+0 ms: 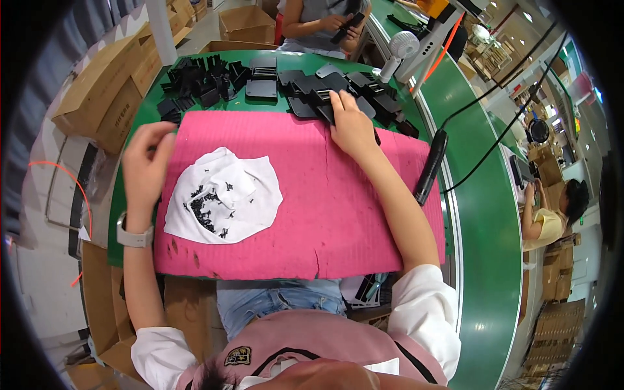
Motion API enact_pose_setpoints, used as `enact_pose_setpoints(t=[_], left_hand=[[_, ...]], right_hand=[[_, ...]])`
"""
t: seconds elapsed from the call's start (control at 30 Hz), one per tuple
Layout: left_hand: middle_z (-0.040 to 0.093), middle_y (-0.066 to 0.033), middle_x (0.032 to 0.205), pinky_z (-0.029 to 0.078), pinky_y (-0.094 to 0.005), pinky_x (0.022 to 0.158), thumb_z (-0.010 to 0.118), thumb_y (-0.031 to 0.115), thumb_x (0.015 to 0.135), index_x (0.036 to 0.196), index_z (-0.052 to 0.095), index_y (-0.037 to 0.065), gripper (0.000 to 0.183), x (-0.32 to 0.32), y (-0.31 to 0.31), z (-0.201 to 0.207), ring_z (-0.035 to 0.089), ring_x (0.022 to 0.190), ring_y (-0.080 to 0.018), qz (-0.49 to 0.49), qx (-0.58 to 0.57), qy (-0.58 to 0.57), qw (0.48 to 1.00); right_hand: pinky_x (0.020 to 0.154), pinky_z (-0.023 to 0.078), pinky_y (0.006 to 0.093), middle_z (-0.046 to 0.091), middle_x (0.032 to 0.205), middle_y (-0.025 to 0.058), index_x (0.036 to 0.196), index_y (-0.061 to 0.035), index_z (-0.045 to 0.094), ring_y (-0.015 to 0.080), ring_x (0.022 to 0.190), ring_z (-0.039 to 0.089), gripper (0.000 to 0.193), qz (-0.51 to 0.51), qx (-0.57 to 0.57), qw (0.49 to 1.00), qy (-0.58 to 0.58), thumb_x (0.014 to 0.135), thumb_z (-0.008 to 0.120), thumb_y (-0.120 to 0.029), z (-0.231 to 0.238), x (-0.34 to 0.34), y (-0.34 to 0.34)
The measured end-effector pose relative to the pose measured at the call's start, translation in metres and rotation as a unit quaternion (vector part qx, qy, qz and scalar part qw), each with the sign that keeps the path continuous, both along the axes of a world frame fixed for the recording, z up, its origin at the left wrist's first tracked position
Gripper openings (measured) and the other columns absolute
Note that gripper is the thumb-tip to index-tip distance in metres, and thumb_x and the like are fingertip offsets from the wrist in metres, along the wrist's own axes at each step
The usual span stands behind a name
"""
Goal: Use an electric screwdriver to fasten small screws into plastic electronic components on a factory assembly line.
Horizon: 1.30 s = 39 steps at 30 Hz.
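Observation:
My right hand (354,130) reaches to the far side of the pink sheet (312,208), its fingers bent over a flat black plastic part (327,113) at the pile's near edge. The palm hides most of that part. Over the sheet's left edge is my left hand (148,162), fingers curved and apart from the thumb, with nothing visible between them. Beyond it lies a heap of small black plastic pieces (205,81). On the sheet, a crumpled white cloth (253,182) carries many small black screws (205,211).
A black electric screwdriver (431,169) hangs by its cord at the sheet's right edge. Black flat casings (261,90) and a small white fan (400,52) stand at the back of the green table (146,117). Another person (325,26) works opposite; cardboard boxes (107,91) stand left.

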State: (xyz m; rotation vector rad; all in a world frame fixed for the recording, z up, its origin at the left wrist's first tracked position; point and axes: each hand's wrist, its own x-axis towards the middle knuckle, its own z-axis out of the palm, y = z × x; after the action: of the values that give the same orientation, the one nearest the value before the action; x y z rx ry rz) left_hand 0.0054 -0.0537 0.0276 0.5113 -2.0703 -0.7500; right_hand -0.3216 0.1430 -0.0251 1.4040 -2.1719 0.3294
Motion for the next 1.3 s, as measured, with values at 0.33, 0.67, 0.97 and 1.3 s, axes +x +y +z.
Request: enact_pose_setpoints(t=[0.33, 0.67, 0.97, 1.3], left_hand=[[0.056, -0.0030, 0.110, 0.048, -0.0295, 0.081, 0.052, 0.031, 0.095, 0.134, 0.033, 0.007, 0.050, -0.073, 0.086, -0.022, 0.056, 0.101, -0.0133, -0.302, 0.527, 0.050, 0.793], [0.052, -0.0105, 0.126, 0.041, -0.0369, 0.100, 0.047, 0.011, 0.095, 0.132, 0.040, 0.002, 0.038, -0.052, 0.059, -0.019, 0.052, 0.116, -0.0227, -0.341, 0.570, 0.258, 0.702], [0.053, -0.0151, 0.128, 0.044, -0.0445, 0.097, 0.050, 0.035, 0.094, 0.133, 0.042, 0.002, 0.051, -0.001, 0.003, -0.021, 0.054, 0.114, -0.0300, -0.399, 0.473, 0.406, 0.672], [0.058, -0.0173, 0.121, 0.047, -0.0412, 0.095, 0.044, 0.033, 0.097, 0.124, 0.051, -0.001, 0.044, -0.005, -0.009, 0.001, 0.058, 0.109, -0.0285, -0.266, 0.520, 0.470, 0.662]], right_hand=[[0.069, 0.049, 0.0340, 0.057, 0.117, 0.0187, 0.109, 0.0011, 0.061, 0.0276, 0.089, 0.059, 0.035, 0.185, -0.126, 0.958, 0.177, 0.075, 0.057, -0.008, 0.043, 0.114, 0.006], [0.070, 0.046, 0.0362, 0.059, 0.100, 0.0063, 0.101, -0.0126, 0.061, 0.0219, 0.083, 0.060, 0.030, 0.445, -0.207, 0.871, -0.008, 0.073, 0.068, -0.020, 0.038, 0.117, 0.017], [0.077, 0.049, 0.0381, 0.056, 0.101, 0.0114, 0.111, -0.0064, 0.053, 0.0298, 0.092, 0.059, 0.042, 0.185, -0.048, 0.958, -0.213, 0.072, 0.066, -0.015, 0.027, 0.059, -0.081], [0.086, 0.047, 0.0397, 0.056, 0.111, 0.0120, 0.119, -0.0081, 0.049, 0.0301, 0.109, 0.053, 0.053, 0.181, -0.054, 0.973, -0.134, 0.068, 0.063, -0.009, 0.019, 0.048, -0.221]])
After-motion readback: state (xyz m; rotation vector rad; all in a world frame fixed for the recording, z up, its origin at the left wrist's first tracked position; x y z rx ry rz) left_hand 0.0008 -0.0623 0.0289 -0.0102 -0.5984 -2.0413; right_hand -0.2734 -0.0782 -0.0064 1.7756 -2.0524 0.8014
